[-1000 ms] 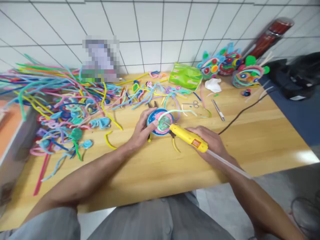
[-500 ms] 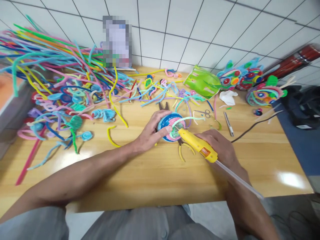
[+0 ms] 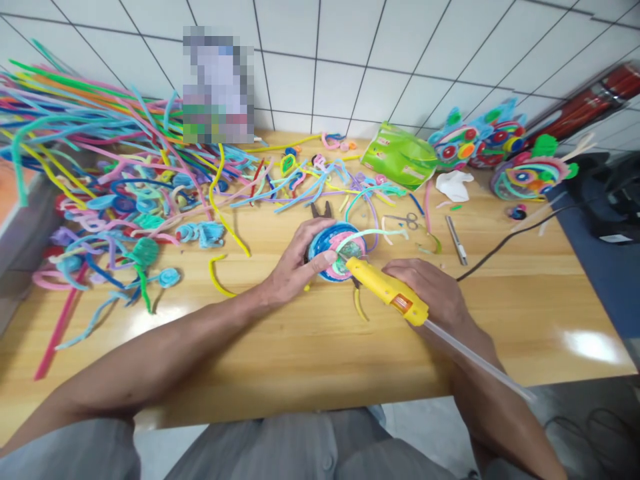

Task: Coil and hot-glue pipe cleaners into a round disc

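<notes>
My left hand (image 3: 300, 261) is wrapped round the side of a round pipe-cleaner craft piece (image 3: 324, 241), blue outside with a pink ring and a greenish centre. Its thumb presses on the top near a pale green pipe cleaner (image 3: 373, 232) that sticks out to the right. In my right hand (image 3: 431, 288) is a yellow hot glue gun (image 3: 387, 288), with a long clear glue stick (image 3: 480, 360) coming out of its back. The gun's nozzle points at the craft piece's centre; whether it touches is hard to see. Behind the piece, pliers (image 3: 321, 209) show partly, with a yellow handle in front.
Pipe cleaners and coiled pieces (image 3: 125, 193) cover the left and back. A green packet (image 3: 400, 157), white tissue (image 3: 454, 185), utility knife (image 3: 456, 241), scissors (image 3: 407, 220) and finished colourful crafts (image 3: 530, 175) lie towards the right. A black cable (image 3: 505, 240) crosses the table's right side.
The view has shifted slightly. The glue gun's nozzle has moved a little left over the craft piece's centre, near my left thumb. Both hands keep their holds.
</notes>
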`<state>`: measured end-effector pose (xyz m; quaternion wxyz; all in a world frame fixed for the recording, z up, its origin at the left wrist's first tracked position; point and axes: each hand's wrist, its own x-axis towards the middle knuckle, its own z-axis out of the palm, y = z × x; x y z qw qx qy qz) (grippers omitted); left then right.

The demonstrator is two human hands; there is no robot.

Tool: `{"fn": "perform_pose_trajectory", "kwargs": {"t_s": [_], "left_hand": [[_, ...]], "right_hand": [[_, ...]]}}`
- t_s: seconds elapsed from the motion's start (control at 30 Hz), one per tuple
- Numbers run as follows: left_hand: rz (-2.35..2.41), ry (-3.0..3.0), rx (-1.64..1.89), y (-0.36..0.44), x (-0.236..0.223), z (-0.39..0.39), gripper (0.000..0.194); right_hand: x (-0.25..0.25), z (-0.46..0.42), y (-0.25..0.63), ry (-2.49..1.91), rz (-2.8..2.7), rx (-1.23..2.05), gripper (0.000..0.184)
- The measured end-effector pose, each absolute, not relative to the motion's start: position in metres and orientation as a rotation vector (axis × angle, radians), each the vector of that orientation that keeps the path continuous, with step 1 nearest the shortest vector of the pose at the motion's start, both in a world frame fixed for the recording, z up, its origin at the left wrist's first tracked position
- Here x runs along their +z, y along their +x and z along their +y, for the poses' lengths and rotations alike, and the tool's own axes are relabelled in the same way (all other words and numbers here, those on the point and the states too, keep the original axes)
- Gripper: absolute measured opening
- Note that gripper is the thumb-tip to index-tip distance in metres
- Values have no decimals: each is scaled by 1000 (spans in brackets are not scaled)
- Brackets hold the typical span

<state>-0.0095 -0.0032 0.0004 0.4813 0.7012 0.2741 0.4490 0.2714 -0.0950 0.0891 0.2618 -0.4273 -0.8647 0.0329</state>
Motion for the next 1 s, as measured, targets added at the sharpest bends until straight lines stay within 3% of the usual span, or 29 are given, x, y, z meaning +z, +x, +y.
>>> {"fn": "perform_pose_trajectory", "kwargs": {"t_s": [0.5,1.0], "left_hand": [[662,1709,1096,-10,1,-3,55],[665,1714,1094,-10,1,-3,56]], "right_hand": [[94,-97,265,-1139,-2332,23,11],[88,-98,266,-1197,-2238,67,22]]}}
